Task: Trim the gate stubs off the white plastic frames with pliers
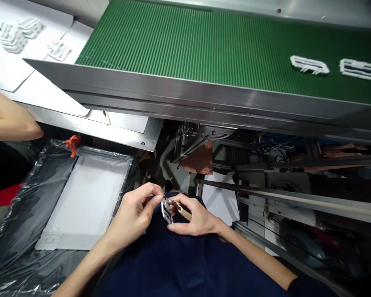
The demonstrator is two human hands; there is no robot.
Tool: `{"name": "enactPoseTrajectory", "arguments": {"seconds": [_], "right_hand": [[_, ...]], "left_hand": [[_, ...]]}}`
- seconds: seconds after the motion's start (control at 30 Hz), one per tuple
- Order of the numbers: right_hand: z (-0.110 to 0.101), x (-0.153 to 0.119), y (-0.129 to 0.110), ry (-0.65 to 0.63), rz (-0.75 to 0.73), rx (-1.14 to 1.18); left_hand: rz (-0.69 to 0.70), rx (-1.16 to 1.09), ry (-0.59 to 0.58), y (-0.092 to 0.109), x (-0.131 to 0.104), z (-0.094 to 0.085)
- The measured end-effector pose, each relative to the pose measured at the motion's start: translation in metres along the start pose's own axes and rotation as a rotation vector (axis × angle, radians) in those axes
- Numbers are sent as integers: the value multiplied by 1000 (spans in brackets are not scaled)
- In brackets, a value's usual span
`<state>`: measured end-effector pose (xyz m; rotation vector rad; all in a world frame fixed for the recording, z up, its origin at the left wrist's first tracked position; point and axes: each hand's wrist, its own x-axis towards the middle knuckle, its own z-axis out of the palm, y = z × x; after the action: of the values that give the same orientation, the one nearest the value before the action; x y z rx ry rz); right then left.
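White slotted plastic part (166, 211) being held between hands, long axis slanting steeply; upper end being pinched by left hand (139, 210), tan-handled tool (183, 211) being gripped in curled right hand (196, 216), thumb at part's lower end.

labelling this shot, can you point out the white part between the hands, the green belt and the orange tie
white part (167, 211): head view, middle of its face
green belt (185, 46): head view, bare ribbed top
orange tie (72, 142): head view, its bunched middle

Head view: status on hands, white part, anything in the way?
Left hand on white plastic part, upper end. Right hand gripping tan-handled tool, thumb at part's lower end. Tool tip crowds the part; contact unclear.
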<state>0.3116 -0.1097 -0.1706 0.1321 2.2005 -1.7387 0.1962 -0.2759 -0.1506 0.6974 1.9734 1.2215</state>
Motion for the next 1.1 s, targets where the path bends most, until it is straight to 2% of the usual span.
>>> {"name": "enactPoseTrajectory", "arguments": {"seconds": [0.13,0.23,0.33,0.43,0.6,1.1], "right_hand": [[-17,-6,-6,7,-22,-166],[-40,-6,-15,19,5,-486],[-60,-5,-29,-56,4,-778],[-72,-1,-43,-164,-4,-948],[-77,7,-55,-265,-50,-1066],[-87,19,-72,-367,-165,-1271]], "left_hand": [[-5,44,46,1,-7,4],[-26,54,62,2,-7,6],[-46,67,91,3,-6,9],[-57,69,89,3,-7,11],[-50,80,86,6,-5,12],[-71,-8,39,7,2,19]]}}
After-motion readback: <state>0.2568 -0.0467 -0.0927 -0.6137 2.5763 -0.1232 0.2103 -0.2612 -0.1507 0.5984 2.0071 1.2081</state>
